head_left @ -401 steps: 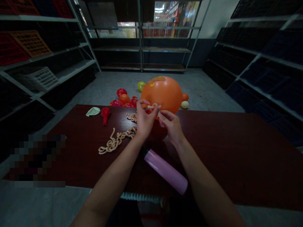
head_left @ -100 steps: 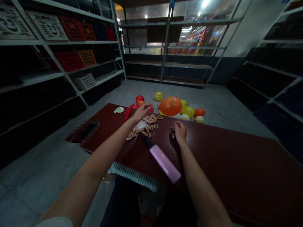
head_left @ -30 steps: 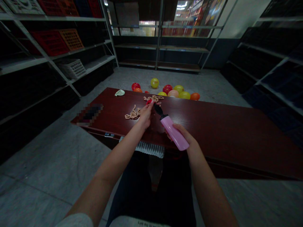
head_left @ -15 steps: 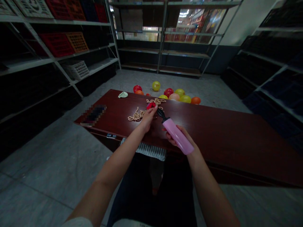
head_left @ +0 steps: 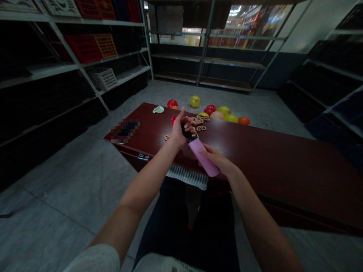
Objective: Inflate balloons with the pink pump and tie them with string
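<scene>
A pink hand balloon pump (head_left: pixel 204 158) with a black end is held tilted over the table. My right hand (head_left: pixel 217 156) is wrapped round its pink barrel, thumb on top. At the black end, my left hand (head_left: pixel 180 130) has its fingers curled round the pump, thumb pointing up. Just past the left hand a bit of a red balloon (head_left: pixel 173 119) shows; the hand hides the rest and the nozzle. Tan, limp, stringy pieces (head_left: pixel 199 120) lie heaped beyond the hands, with a few more (head_left: pixel 166 138) left of the left wrist.
The dark red-brown table (head_left: pixel 269 162) stretches to the right. On its left lie a pale green limp piece (head_left: pixel 158 109) and a blurred-out dark flat object (head_left: pixel 126 130). Inflated balloons (head_left: pixel 224 110) rest on the floor behind. Shelves with crates (head_left: pixel 106 45) stand left and back.
My left hand has gone from pinching the red balloon at the nozzle to curling round the pump's black end. The pump has shifted slightly, and the view has swung left.
</scene>
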